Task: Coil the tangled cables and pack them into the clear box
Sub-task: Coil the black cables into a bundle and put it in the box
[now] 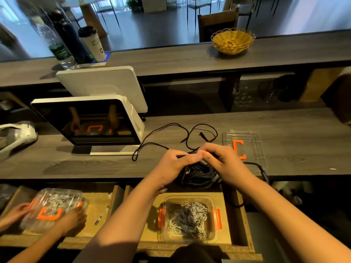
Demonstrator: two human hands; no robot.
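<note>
Both hands, left hand (173,164) and right hand (221,161), pinch one black cable (197,174), its coil beneath them on the counter (294,141). Light, floppy, probably springy; hold the coil's bundled loops.

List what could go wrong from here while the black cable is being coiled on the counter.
1. The loose end of the black cable loops across the counter near the white screen's stand; pulling it in might snag there.
2. Both hands, left hand and right hand, pinch one strand above the coiled bundle, which sits near the counter edge and could slip off and unravel.
3. The clear box below already holds grey cables, so space may be tight.
</note>
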